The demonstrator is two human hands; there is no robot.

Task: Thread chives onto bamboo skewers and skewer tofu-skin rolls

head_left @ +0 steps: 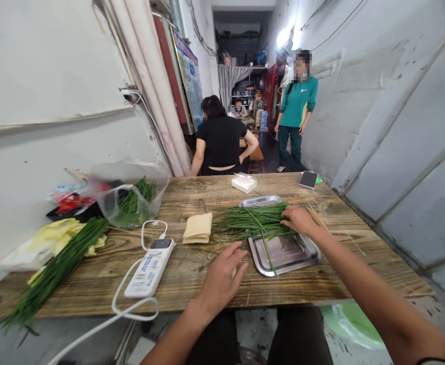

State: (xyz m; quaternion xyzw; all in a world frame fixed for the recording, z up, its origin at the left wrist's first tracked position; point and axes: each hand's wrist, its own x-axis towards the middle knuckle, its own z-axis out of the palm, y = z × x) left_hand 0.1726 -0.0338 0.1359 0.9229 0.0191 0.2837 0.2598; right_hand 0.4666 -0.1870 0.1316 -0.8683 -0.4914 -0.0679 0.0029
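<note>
A bunch of green chives (255, 219) lies across a metal tray (260, 261), with a few stalks hanging down into it. At the right end of this bunch, my right hand (298, 220) has its fingers curled onto the stalks. My left hand (224, 276) is over the table left of the tray, fingers apart and holding nothing. Close to it is a stack of square tofu sheets (197, 228). Behind the chives, the edge of a second metal tray (260, 199) shows. Thin wooden skewers (317, 217) lie beside my right wrist.
On the wooden table (184, 279) lie a white power bank (150, 268) with a cable, more chives (59, 263), a plastic bag (131, 203) of greens, a white box (244, 183) and a phone (308, 179). Beyond are a seated person (222, 139) and a standing person (296, 116).
</note>
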